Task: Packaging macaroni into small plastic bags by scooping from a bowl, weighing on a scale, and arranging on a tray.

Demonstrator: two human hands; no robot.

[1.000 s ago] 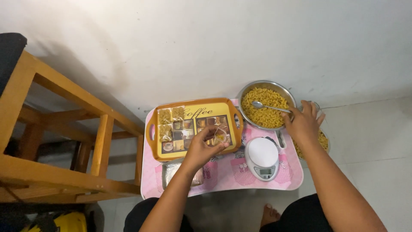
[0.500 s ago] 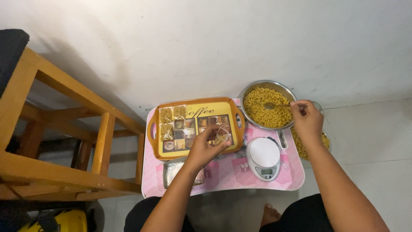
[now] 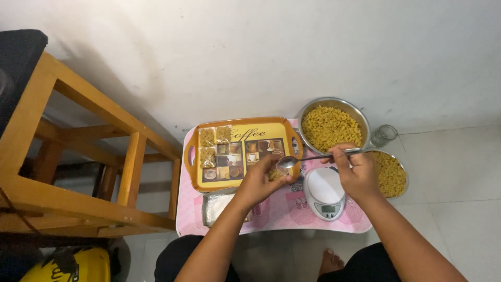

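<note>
Two hands work above the pink counter (image 3: 271, 219): right hand (image 3: 356, 175) clamped on a stiff metal spoon (image 3: 313, 157) by its handle, left hand (image 3: 259, 180) pinching open a flimsy, slippery clear pouch (image 3: 275, 172) beside the tray (image 3: 241, 180)

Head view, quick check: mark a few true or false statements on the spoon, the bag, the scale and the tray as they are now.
1. The right hand holds a spoon. True.
2. The spoon's bowl is in the macaroni bowl. False: it is at the small clear bag in the left hand.
3. The scale has a bag on its pan. False: the pan is bare.
4. Filled packets lie at the left end of the tray. True.
5. The tray stands on the floor. False: it rests on the pink table.
</note>
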